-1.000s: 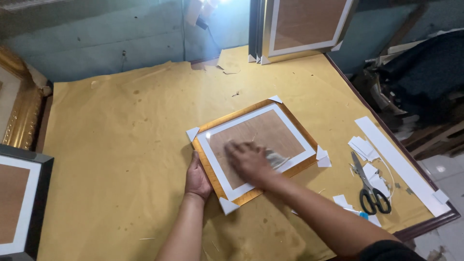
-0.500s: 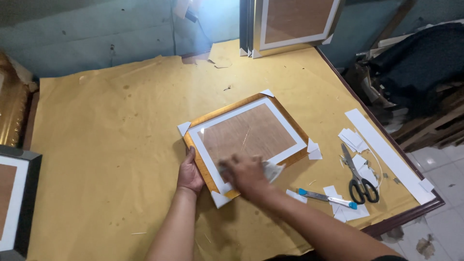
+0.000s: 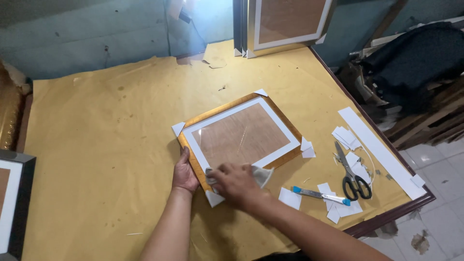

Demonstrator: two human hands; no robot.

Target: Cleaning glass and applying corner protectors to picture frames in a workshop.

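Golden wood is framing the picture frame (image 3: 240, 137), which is lying flat and slightly askew near the middle of the worktop (image 3: 96, 145), its glass face up inside a white mat, with white cardboard corner guards on its corners. The right hand (image 3: 235, 182) is pressing a crumpled pale cloth (image 3: 258, 175) onto the frame's near edge, fingers curled over it. The left hand (image 3: 185, 172) is lying flat against the frame's left edge, fingers loose, gripping nothing. Just beside them, a blue-capped pen (image 3: 320, 195) and black-handled scissors (image 3: 353, 174) are lying among white card offcuts.
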